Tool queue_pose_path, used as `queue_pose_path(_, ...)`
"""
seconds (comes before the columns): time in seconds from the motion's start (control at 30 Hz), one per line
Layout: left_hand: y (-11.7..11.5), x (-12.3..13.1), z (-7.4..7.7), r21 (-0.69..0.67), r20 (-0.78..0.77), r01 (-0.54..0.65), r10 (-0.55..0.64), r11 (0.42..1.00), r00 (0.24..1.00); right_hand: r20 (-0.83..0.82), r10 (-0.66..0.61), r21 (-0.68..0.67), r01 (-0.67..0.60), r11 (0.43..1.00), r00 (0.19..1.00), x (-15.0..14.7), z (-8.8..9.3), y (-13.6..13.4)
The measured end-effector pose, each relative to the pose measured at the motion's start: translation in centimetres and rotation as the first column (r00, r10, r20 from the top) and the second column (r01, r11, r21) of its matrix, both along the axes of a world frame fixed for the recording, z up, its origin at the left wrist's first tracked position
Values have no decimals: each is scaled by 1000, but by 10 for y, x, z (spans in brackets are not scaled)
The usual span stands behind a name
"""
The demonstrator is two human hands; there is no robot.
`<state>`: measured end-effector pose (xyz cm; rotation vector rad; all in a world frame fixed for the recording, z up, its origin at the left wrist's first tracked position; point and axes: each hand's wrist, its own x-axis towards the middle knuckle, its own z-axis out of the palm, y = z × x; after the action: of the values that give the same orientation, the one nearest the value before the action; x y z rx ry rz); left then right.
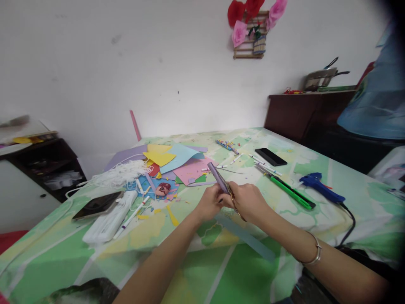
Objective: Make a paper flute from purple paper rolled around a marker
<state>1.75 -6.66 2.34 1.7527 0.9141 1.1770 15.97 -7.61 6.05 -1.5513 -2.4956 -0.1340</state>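
Note:
My left hand (209,203) is closed, its fingers pinching a purple paper strip (218,176) that stands up above both hands. Right beside it, my right hand (248,200) is closed around scissors (234,202), of which the gold-coloured handle shows; their blades are mostly hidden by the strip and fingers. The two hands touch over the near part of the table. Below them a light blue paper strip (249,238) slants across the tablecloth toward the right forearm; whether a hand touches its upper end I cannot tell.
Left lie coloured paper sheets (186,157), white string (122,175), a white power strip (110,217), a tablet-like device (98,205) and a marker (131,217). Right are a green utility knife (291,190), a blue glue gun (322,188) with its cord and a black phone (271,156).

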Motion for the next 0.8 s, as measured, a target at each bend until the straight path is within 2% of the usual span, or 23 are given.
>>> queue_pose_path(0.17,-4,3,3,-172,197,110,-75,979,977,-34,18,-6,-18,1000,999,3,0,1)
queue_pose_path(0.3,-5,3,0,-183,292,167,-109,969,950,31,-29,46,28,999,999,5,-1,4)
queue_pose_path(0.4,-5,3,-1,-165,318,180,-120,970,940,29,-15,56,13,998,999,5,2,4)
queue_pose_path(0.57,-4,3,2,-201,328,118,-47,973,943,-21,7,19,-7,1000,1000,5,10,0)
queue_pose_path(0.8,-7,4,6,-251,329,158,-70,955,942,13,-39,-15,39,999,999,1,16,0)
